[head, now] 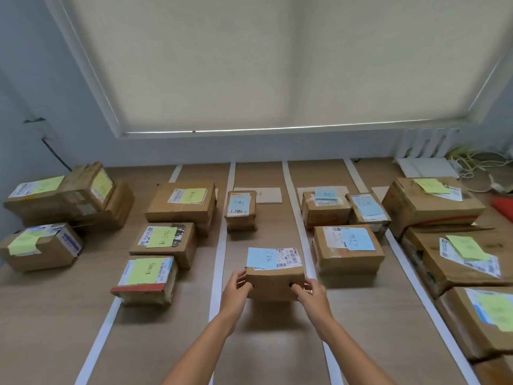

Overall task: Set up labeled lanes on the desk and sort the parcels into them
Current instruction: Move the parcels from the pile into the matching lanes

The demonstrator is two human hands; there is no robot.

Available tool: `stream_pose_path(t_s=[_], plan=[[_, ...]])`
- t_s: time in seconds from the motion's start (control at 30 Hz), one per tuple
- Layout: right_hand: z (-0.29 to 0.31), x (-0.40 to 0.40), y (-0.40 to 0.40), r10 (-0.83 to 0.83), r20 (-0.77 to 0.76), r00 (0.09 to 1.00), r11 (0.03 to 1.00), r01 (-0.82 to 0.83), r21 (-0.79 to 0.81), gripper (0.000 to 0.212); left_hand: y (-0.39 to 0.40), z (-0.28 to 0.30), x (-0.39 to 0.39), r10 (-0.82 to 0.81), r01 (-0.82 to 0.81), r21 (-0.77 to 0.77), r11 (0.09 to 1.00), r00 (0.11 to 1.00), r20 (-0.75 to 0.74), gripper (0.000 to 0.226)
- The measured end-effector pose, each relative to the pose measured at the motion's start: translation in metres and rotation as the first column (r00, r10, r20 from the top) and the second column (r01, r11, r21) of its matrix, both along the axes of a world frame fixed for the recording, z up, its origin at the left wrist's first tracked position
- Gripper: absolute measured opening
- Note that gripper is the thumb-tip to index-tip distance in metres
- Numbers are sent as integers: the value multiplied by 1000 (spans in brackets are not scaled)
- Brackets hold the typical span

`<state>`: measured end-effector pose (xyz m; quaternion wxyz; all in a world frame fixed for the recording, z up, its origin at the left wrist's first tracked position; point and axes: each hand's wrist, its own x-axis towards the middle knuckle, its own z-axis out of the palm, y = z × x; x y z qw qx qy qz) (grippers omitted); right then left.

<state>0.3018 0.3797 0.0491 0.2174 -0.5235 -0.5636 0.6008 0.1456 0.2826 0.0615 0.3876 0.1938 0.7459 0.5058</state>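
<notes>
Now both hands, left (236, 287) and right (311, 294), are gripping one box (274, 276) by its near corners in the middle lane of the desk (361, 329), fingers curling around it. Four tape strips (219, 245) are dividing five lanes. Behind it one parcel (241, 215) is standing; three (163, 240) left, three (348, 251) right, perhaps three in each outer lane.

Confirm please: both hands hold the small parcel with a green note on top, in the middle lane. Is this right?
Not quite: the note on the small parcel is blue, not green, as the head view shows. The left hand and right hand do hold it in the middle lane.
</notes>
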Motion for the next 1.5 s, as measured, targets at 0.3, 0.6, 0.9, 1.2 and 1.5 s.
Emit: stream_pose_path(t_s=[0.3, 0.6, 0.9, 1.2, 1.5], plan=[[-35, -19, 28, 69, 67, 995, 998, -69, 4, 67, 42, -45, -1, -2, 6, -72, 997, 998, 68, 53], [-36, -64, 95, 67, 22, 998, 997, -67, 37, 80, 124, -54, -34, 54, -54, -4, 999, 994, 98, 44], [-45, -108, 163, 97, -24, 995, 993, -96, 62, 81, 178, -55, -66, 72, -84, 100, 991, 990, 120, 57], [-53, -133, 200, 94, -16, 995, 991, -92, 101, 80, 218, -60, -81, 110, -122, 92, 988, 987, 120, 62], [-49, -134, 209, 100, -9, 995, 990, -98, 106, 76, 229, -58, -77, 167, -174, 58, 983, 980, 110, 64]])
